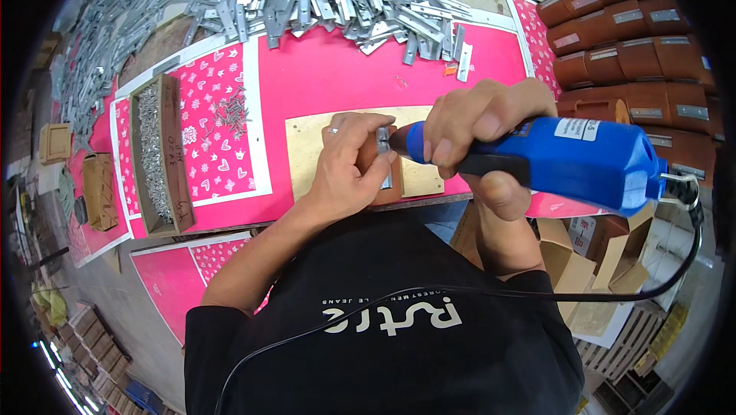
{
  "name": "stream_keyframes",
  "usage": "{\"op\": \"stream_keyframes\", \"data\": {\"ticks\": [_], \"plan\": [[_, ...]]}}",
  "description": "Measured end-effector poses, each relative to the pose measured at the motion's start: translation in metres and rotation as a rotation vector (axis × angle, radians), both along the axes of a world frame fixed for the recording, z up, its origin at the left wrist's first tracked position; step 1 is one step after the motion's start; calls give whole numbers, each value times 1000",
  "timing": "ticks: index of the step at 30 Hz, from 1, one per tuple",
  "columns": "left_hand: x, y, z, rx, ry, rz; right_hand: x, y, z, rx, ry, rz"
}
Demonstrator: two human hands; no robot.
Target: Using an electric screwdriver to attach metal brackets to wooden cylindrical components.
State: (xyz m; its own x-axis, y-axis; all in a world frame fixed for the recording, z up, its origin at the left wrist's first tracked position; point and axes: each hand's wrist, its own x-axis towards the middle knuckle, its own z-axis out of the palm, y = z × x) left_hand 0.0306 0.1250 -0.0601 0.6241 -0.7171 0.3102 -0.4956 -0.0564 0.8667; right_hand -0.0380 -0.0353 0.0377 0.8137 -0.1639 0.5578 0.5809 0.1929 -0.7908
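Observation:
In my right hand [487, 127] is a blue electric screwdriver [586, 166], lying almost level, its dark tip pointing left. The tip meets a small grey metal bracket [383, 139] at the far end of a reddish-brown block [388, 195]. My left hand [345, 162] closes its thumb and fingers round the bracket and that end of the block, hiding part of both. Beneath them lies a pale wooden board [422, 179] near the table's front edge. Whether a screw sits under the tip is hidden.
Metal brackets [322, 1] heap up across the table's far side. A narrow wooden box [184, 169] of screws stands left, with loose screws [231, 112] beside it. Stacked brown blocks [621, 66] rise at right, above cardboard boxes [563, 258]. The screwdriver's black cord [491, 292] crosses my front.

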Motion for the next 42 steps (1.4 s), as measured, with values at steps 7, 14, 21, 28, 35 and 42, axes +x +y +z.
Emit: {"op": "stream_keyframes", "data": {"ticks": [7,14,21,28,35,42], "plan": [[15,9,-3,-56,48,28,-9,-19,7,148,-163,180],[142,86,-11,569,-626,550,-36,-18,25,73,-177,0],[157,90,-37,628,-646,441,-55,-16,9,65,-130,-168],[149,100,-21,609,-522,412,-61,-21,4,103,-102,-220],[125,111,19,616,-72,498,-60,-21,5,145,-77,-166],[68,77,49,243,446,170,-49,-15,8,213,-113,-91]]}}
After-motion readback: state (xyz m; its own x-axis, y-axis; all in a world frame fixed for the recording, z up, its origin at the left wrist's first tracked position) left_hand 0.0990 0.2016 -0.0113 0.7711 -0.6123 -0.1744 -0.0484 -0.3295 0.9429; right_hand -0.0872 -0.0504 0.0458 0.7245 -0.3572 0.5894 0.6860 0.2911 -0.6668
